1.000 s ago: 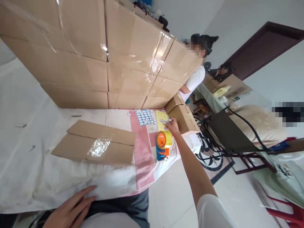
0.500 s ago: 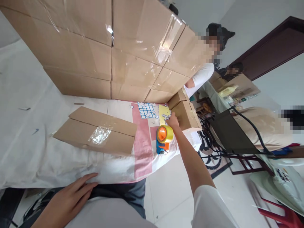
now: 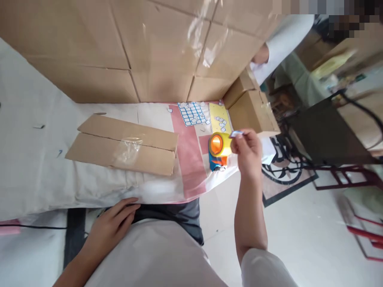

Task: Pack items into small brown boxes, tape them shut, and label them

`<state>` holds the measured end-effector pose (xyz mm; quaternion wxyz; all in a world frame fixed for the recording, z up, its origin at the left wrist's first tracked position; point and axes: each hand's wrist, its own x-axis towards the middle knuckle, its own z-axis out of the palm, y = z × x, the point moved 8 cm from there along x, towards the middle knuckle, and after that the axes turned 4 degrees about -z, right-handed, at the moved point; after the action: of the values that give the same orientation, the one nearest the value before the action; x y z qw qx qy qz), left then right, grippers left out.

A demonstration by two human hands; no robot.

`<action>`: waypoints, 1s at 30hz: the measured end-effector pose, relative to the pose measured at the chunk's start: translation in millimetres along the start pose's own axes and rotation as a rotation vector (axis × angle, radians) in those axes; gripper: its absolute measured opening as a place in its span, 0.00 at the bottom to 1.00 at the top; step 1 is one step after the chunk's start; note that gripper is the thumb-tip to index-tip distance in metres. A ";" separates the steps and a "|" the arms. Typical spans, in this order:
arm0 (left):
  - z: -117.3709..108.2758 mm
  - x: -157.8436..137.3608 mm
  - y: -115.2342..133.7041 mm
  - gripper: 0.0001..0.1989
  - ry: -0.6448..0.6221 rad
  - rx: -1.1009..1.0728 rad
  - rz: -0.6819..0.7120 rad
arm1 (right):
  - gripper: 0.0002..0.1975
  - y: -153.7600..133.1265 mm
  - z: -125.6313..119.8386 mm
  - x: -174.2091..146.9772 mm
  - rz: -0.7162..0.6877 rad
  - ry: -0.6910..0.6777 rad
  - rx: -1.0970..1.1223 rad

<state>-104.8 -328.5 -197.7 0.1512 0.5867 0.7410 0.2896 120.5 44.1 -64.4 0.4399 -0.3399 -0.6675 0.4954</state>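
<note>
My right hand (image 3: 247, 149) is raised above the table's right end, thumb and fingers pinched on a small white sticker with a bluish edge (image 3: 236, 134). Just left of it stands a tape dispenser (image 3: 220, 149) with a yellow roll and a blue and orange body. Behind the dispenser lie a yellow sheet (image 3: 217, 109) bearing several small white pieces, and a blue-lined sticker sheet (image 3: 190, 113). My left hand (image 3: 115, 219) rests by the table's front edge at my lap, its fingers stretched out and holding nothing. A flat taped carton (image 3: 143, 155) lies in front of me.
A wall of stacked, taped cartons (image 3: 161, 52) rises along the table's back. More small cartons (image 3: 251, 107) stand at the right end. Beyond them is another person's white sleeve (image 3: 290, 38). A dark chair (image 3: 335, 131) stands on the floor to the right.
My right hand has lifted off the area by the yellow sheet and come back towards me, now with a small sticker in its fingers. The view has tilted down; my left hand stays by the edge.
</note>
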 end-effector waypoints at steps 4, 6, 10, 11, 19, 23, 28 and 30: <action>-27.0 13.9 -6.1 0.08 0.081 -0.073 -0.176 | 0.07 17.3 89.9 -69.5 0.071 -0.356 0.163; -51.1 23.9 -22.5 0.04 0.256 -0.129 -0.385 | 0.06 32.9 123.4 -84.3 0.072 -0.433 0.251; -76.9 36.1 -63.5 0.06 0.568 -0.593 -0.859 | 0.05 58.9 152.2 -85.7 0.049 -0.417 0.311; -74.2 38.9 -70.6 0.08 0.589 -0.766 -0.967 | 0.05 61.3 154.9 -84.0 0.038 -0.411 0.300; -93.5 70.1 -47.8 0.15 0.767 -1.118 -1.032 | 0.05 51.4 155.8 -74.6 -0.064 -0.476 0.198; -100.1 93.5 -24.0 0.14 0.698 -1.059 -0.947 | 0.04 49.6 153.8 -74.7 -0.136 -0.541 0.178; -101.7 106.6 -18.9 0.15 0.679 -0.922 -0.929 | 0.05 50.7 155.5 -73.7 -0.180 -0.557 0.160; -100.1 108.8 -19.0 0.16 0.680 -0.940 -0.913 | 0.06 51.8 156.8 -72.9 -0.172 -0.548 0.167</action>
<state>-205.0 -252.4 -117.9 0.2541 -0.0289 0.7152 0.6504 4.4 -63.2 -151.6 0.3099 -0.0982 -0.7447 0.5828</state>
